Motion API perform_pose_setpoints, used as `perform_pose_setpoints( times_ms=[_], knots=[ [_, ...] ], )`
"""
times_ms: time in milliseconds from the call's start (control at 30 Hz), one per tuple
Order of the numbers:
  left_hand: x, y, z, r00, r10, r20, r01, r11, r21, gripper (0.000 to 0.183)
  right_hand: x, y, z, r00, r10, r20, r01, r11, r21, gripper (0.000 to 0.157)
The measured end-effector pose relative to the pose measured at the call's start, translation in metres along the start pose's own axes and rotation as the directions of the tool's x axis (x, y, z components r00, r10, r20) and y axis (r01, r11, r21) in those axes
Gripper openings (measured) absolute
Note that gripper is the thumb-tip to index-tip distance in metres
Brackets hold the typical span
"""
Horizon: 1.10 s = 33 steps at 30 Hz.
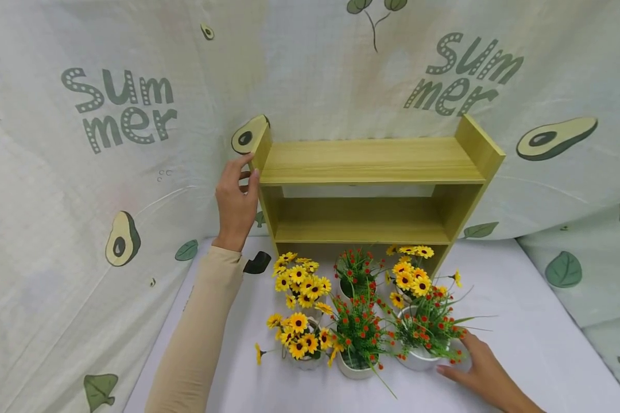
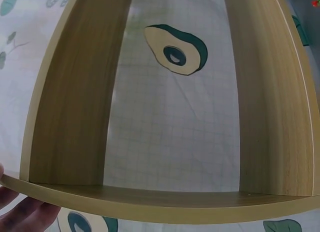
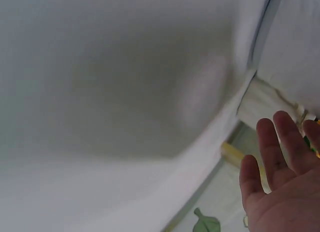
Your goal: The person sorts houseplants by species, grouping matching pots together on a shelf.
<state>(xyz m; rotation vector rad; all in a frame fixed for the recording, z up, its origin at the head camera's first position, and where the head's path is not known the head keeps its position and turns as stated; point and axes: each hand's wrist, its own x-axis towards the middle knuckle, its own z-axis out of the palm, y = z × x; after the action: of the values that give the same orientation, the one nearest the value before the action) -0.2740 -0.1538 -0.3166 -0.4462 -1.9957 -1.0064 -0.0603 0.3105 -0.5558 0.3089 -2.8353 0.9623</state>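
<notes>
A light wooden shelf [image 1: 367,163] with two visible boards stands against the back cloth. My left hand [image 1: 237,201] holds the upper front edge of its left side panel; in the left wrist view the fingers [image 2: 31,214] lie outside the panel and the thumb tip shows at the frame's edge. At the front right, my right hand [image 1: 483,373] is beside a white pot [image 1: 418,361] of red-flowered grass [image 1: 426,330]. Its fingers [image 3: 270,149] look extended and apart in the right wrist view. Leaves partly hide those fingertips in the head view, so contact is unclear.
Other potted plants crowd before the shelf: yellow flowers [image 1: 297,338] at left, red-flowered grass [image 1: 359,330] in the middle, more yellow flowers [image 1: 412,278] at back right. A dark object [image 1: 258,263] lies near the left wrist. Printed cloth [image 1: 310,74] surrounds the white table [image 1: 501,292].
</notes>
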Motion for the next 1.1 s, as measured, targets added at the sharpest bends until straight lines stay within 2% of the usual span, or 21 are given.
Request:
perform_pose_setpoints(
  times_ms=[267,400,600,767,867,1100],
  knots=[
    [0.001,-0.001,0.003,1.000,-0.001,-0.020,0.001,1.000,0.005,0.033,0.005,-0.016,0.004,0.996,0.087,0.034,-0.090,0.992,0.083,0.090],
    [0.000,-0.001,0.004,1.000,0.002,-0.023,-0.001,1.000,0.010,0.033,0.005,-0.022,0.006,0.992,0.123,0.024,-0.125,0.982,0.144,0.093],
    [-0.001,-0.001,0.005,1.000,0.001,-0.031,-0.001,1.000,0.013,0.033,0.007,-0.033,0.008,0.985,0.166,0.047,-0.173,0.961,0.215,0.110],
    [-0.002,-0.002,0.005,0.999,0.003,-0.033,-0.003,1.000,0.015,0.033,0.008,-0.037,0.009,0.976,0.203,0.082,-0.218,0.937,0.272,0.116],
    [-0.002,-0.002,0.005,0.999,0.003,-0.036,-0.003,1.000,0.014,0.032,0.009,-0.036,0.012,0.977,0.197,0.077,-0.212,0.933,0.292,0.117],
    [-0.002,-0.001,0.006,0.999,-0.002,-0.049,0.002,1.000,0.005,0.032,0.013,-0.033,0.019,0.994,0.106,-0.005,-0.099,0.945,0.313,0.104]
  ],
)
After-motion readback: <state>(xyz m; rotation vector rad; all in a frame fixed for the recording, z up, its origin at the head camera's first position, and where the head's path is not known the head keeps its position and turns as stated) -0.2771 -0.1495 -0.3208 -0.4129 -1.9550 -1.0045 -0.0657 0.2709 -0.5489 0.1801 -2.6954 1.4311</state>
